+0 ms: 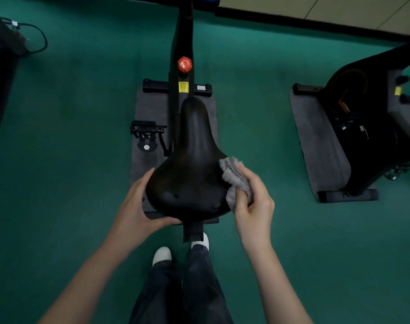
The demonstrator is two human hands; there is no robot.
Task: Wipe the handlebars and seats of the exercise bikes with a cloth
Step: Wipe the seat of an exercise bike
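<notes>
A black bike seat [190, 164] fills the middle of the view, its narrow nose pointing away from me. My left hand [138, 204] grips the seat's rear left edge, thumb under the back rim. My right hand [253, 202] holds a bunched grey cloth [234, 176] against the seat's right side. The bike's frame post with a red knob [185, 64] runs forward from the seat. The handlebars are out of view.
The bike stands on a grey mat [150, 106] on green carpet, with a pedal [145, 132] sticking out left. A second bike [372, 118] on its own mat stands to the right. Dark equipment with a cable [39, 36] sits far left. My feet are behind the seat.
</notes>
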